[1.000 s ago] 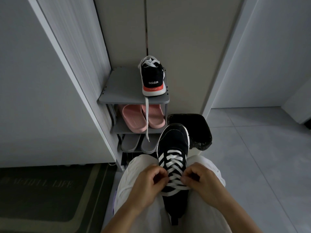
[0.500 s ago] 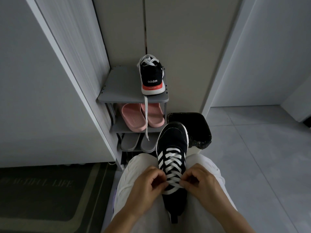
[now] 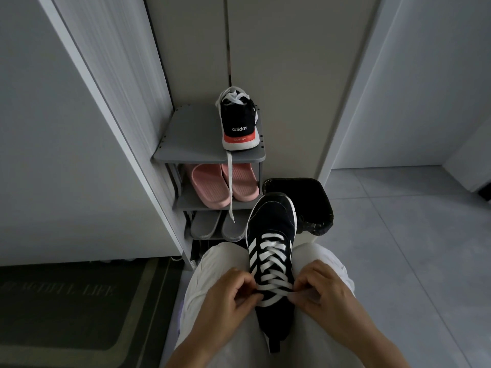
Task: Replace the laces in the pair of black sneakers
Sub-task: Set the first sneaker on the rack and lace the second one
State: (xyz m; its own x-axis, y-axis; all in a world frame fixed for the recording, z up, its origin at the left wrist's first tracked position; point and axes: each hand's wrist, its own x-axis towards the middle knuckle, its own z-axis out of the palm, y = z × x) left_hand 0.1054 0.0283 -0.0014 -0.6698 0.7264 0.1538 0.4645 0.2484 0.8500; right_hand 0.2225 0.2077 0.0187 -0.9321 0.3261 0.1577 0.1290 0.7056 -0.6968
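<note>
Sneaker lies along the lap, toe far, heel near. Left hand and right hand each pinch the white lace at the nearest rows, one per side, equally close.

Mostly matt surfaces
Sneaker — matt fabric, flat woven lace; slippers — smooth plastic; floor tiles faintly glossy.
</note>
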